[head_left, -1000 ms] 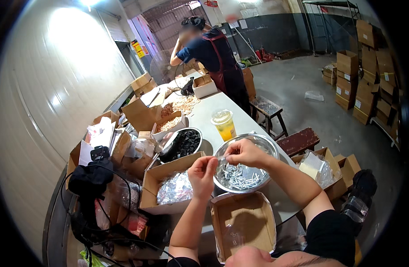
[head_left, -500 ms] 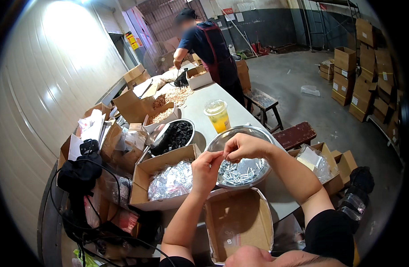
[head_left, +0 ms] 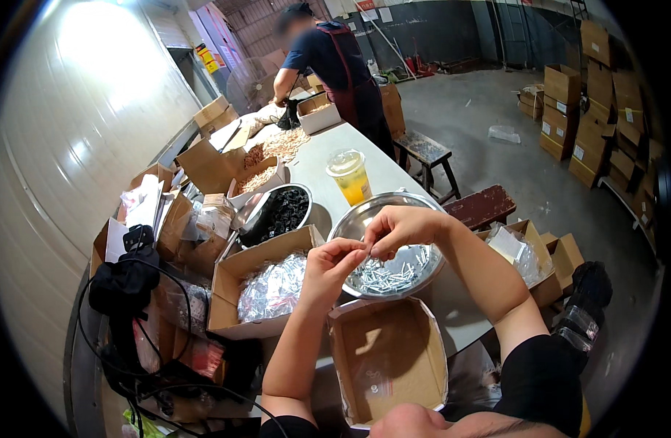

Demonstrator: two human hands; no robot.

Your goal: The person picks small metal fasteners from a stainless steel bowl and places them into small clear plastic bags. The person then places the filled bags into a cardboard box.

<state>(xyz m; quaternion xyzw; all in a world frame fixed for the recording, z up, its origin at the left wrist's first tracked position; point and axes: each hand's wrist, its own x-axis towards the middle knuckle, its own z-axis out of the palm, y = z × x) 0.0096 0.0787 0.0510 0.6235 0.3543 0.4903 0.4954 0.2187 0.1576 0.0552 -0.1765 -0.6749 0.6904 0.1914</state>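
Over the near rim of a steel bowl (head_left: 427, 281), my left hand (head_left: 330, 264) and my right hand (head_left: 395, 228) meet, thumbs and fingertips pinched together. What lies between the fingertips is too small to make out. Loose silvery pins or screws (head_left: 386, 277) cover the bottom of the bowl. Just left of my left hand stands a cardboard box (head_left: 226, 293) with many small clear plastic bags (head_left: 271, 292) in it. Below my wrists is a shallow cardboard tray (head_left: 394, 343), with a small clear bag (head_left: 379, 381) lying on its bottom.
A cup of yellow drink (head_left: 350, 179) stands behind the bowl. Left of it are a bowl of black parts (head_left: 284, 215) and a box of wooden pieces (head_left: 254, 181). Across the table (head_left: 317, 157) a co-worker (head_left: 332, 69) bends over. Stools (head_left: 481, 206) and stacked cartons (head_left: 595, 139) are at the right.
The whole view has shifted slightly, so things sit a little further left and up. My hands stay pinched together over the bowl, with the left fingers somewhat straighter.
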